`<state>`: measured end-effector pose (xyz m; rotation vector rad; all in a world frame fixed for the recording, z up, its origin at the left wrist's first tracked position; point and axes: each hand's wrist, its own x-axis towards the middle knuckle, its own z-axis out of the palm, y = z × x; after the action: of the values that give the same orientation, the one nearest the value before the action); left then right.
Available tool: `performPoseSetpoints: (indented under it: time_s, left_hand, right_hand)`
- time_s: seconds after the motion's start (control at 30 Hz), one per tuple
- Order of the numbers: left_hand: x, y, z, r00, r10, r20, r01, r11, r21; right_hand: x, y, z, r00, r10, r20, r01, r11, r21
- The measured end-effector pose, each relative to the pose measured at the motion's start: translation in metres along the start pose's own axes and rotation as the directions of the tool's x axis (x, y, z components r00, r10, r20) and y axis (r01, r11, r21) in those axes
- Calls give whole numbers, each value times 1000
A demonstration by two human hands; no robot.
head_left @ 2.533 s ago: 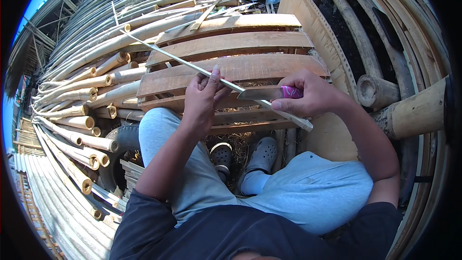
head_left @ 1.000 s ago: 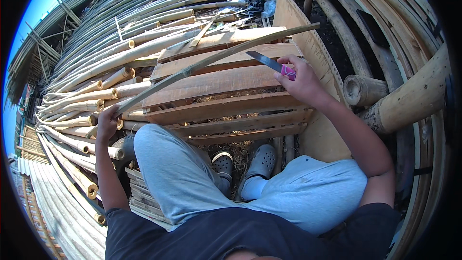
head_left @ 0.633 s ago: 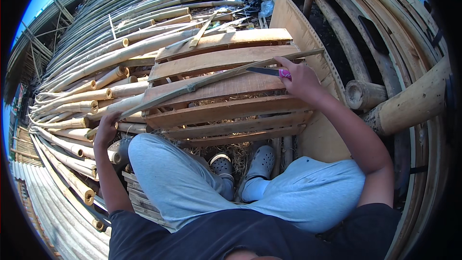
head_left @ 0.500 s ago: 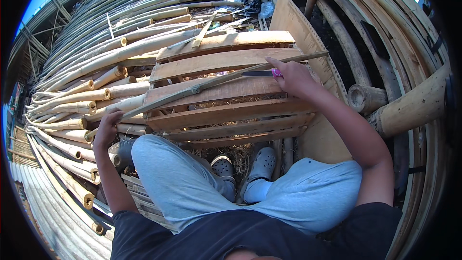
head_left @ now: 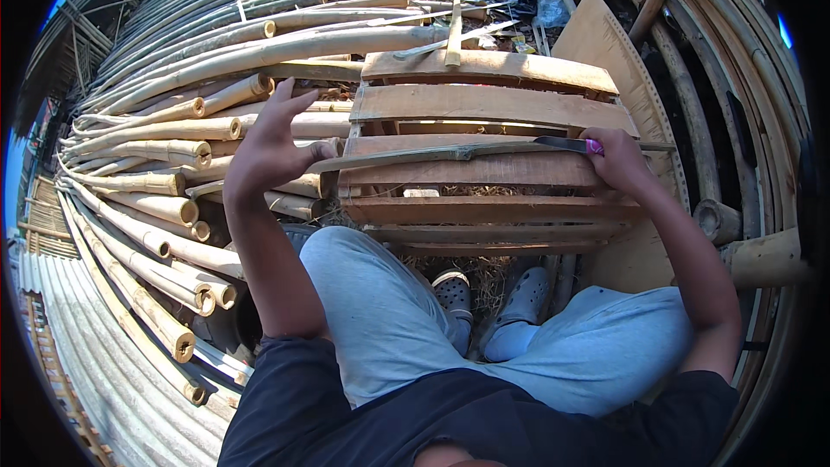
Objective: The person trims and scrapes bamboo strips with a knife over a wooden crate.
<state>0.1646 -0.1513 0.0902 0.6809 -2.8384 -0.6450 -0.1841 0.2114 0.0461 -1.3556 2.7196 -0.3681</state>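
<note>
A long split bamboo strip (head_left: 406, 156) lies across the slatted wooden crate (head_left: 484, 106) in front of me. My right hand (head_left: 616, 161) is closed round the pink handle of a knife (head_left: 566, 144), its dark blade pointing left along the strip's upper edge. Part of the strip is covered by that hand, and its right end shows beyond it. Raised near the strip's left part, my left hand (head_left: 275, 143) has its fingers spread. Its thumb is close to the strip; whether they touch I cannot tell.
Bamboo poles (head_left: 199, 128) are stacked at the left, cut ends toward me. A short bamboo slat (head_left: 454, 33) rests on the crate's far edge. To the right stand a bent plywood sheet (head_left: 618, 60) and thick poles (head_left: 765, 261). Corrugated metal sheeting (head_left: 112, 363) is at lower left.
My left hand has come off the strip's left end, moved up and right, and opened. The view has shifted, so the crate sits further right. The knife stays in my right hand.
</note>
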Motion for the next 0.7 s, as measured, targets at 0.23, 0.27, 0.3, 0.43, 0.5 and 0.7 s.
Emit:
performPoseSetpoints:
  time_s: [0.23, 0.27, 0.3, 0.43, 0.5, 0.7]
  left_hand:
    - [45, 55, 14, 979, 71, -191, -153, -368, -917]
    - [46, 62, 18, 974, 58, -220, -194, -289, -937]
    - [46, 70, 22, 968, 50, -247, -232, -211, -950]
    - [42, 83, 28, 943, 205, -264, -248, -98, -964]
    - [43, 71, 33, 936, 266, -231, -168, -239, -956]
    - [42, 116, 42, 856, 373, -358, -503, 758, -415]
  right_hand:
    - [6, -37, -30, 988, 69, 137, -48, 987, -154]
    - [9, -40, -30, 989, 69, 134, -48, 987, -153]
    - [11, -41, -28, 993, 42, 108, -25, 987, -158]
    - [33, -56, -46, 971, 8, 241, 28, 989, -146]
    - [41, -69, -50, 973, 3, 233, 30, 990, -136]
    - [53, -77, -55, 957, -36, 288, 66, 993, -94]
